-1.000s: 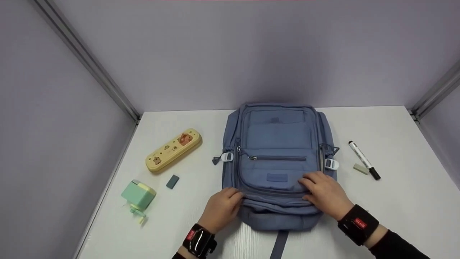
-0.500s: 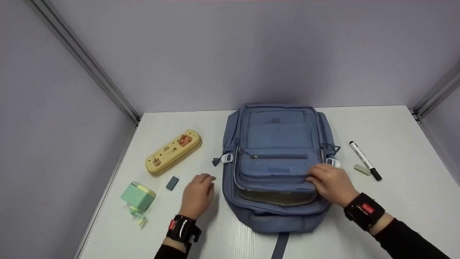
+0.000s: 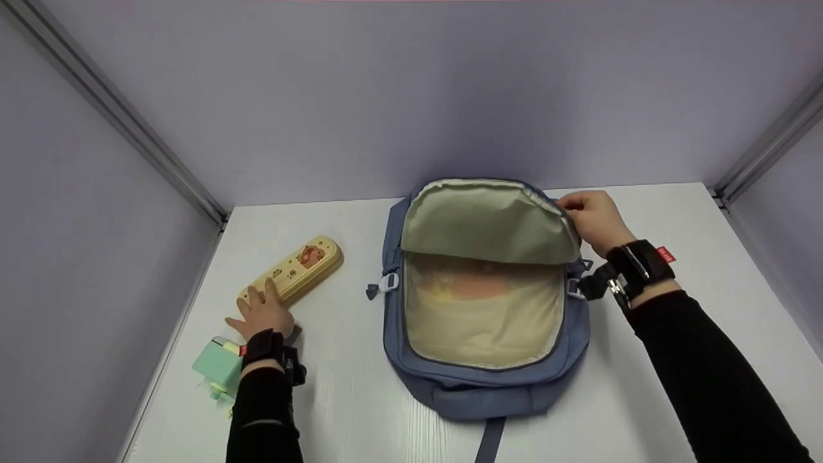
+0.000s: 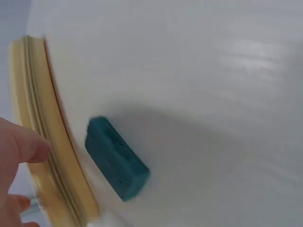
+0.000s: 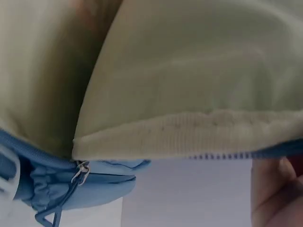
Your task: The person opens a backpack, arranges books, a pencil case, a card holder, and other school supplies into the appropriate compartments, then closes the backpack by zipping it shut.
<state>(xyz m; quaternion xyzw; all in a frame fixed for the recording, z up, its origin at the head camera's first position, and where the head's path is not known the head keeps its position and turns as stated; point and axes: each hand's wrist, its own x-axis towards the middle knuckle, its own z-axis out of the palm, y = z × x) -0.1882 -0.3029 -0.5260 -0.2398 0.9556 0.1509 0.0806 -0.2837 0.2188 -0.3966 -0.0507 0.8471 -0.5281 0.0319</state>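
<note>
A blue backpack [image 3: 488, 402] lies on the table with its front flap [image 3: 488, 222] folded back, baring the pale lining [image 3: 482, 328]. My right hand [image 3: 598, 222] pinches the flap's edge at the upper right; the right wrist view shows the flap's zipper teeth beside the fingers [image 5: 272, 189]. On the left, my left hand [image 3: 263, 315] reaches over the near end of a yellow pencil case [image 3: 315, 257] with fingers spread. In the left wrist view the thumb [image 4: 33, 146] is at the side of the case; firm contact cannot be told.
A dark teal eraser [image 4: 116, 158] lies beside the pencil case, mostly covered by the left wrist in the head view. The mint green crank sharpener [image 3: 218, 366] stands at the left, partly behind the left forearm. Grey panels [image 3: 482, 90] enclose the table.
My right hand has lifted the backpack's flap up and back, opening the main compartment. My left hand has left the bag and moved left to the pencil case.
</note>
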